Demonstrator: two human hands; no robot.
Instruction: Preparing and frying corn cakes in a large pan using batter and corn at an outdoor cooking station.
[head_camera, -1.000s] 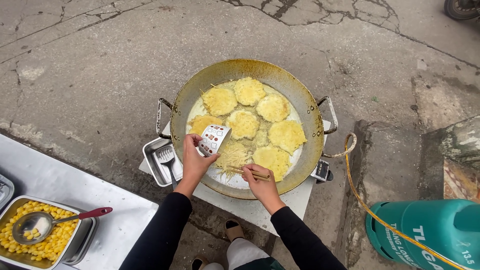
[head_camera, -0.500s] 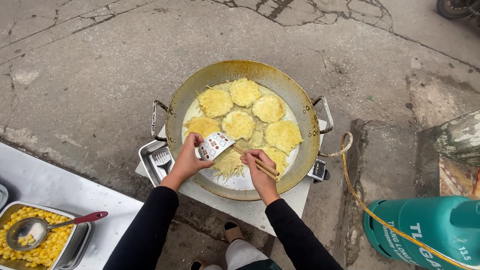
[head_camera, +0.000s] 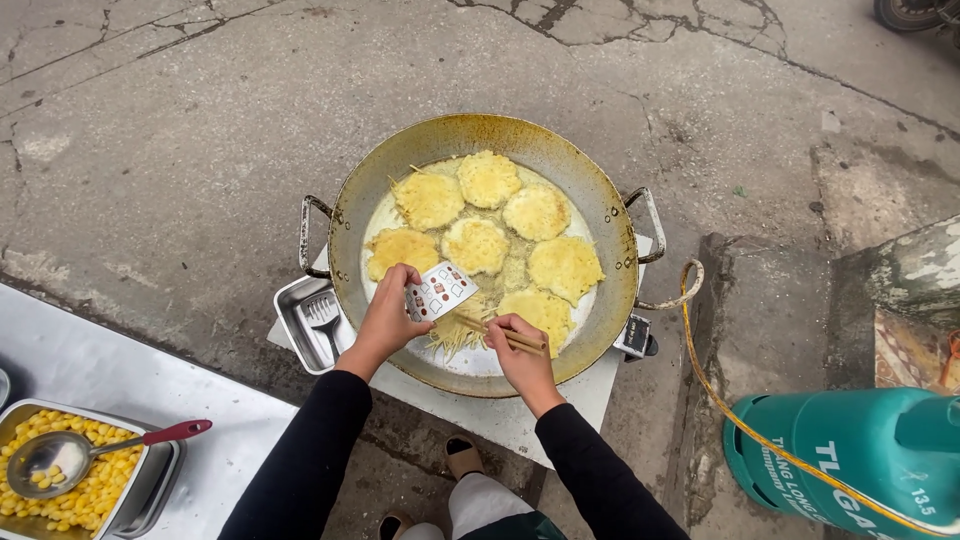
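left hand (head_camera: 385, 318) gripping small flat white card (head_camera: 440, 292) over wok's (head_camera: 400, 165) near rim | right hand (head_camera: 520, 348) pinching chopsticks (head_camera: 500, 335), long axis pointing left toward card | shredded batter (head_camera: 452, 335) lying between both hands, nearer chopstick tips | fritters (head_camera: 478, 245) floating beyond

Surroundings: cookware, fuel and ground, not in hand

Small steel tray (head_camera: 288, 322) holding a slotted turner (head_camera: 325, 318), just left of the fingers of the left hand (head_camera: 385, 320). Steel table (head_camera: 80, 360), further left and nearer the wearer, bearing a pan (head_camera: 152, 492) of corn kernels (head_camera: 100, 490) with a red-handled ladle (head_camera: 62, 460). Green gas cylinder (head_camera: 850, 460), well right of the fingers of the right hand (head_camera: 522, 362); yellow hose (head_camera: 700, 345) between. Cracked concrete ground (head_camera: 200, 120) beyond the fingertips.
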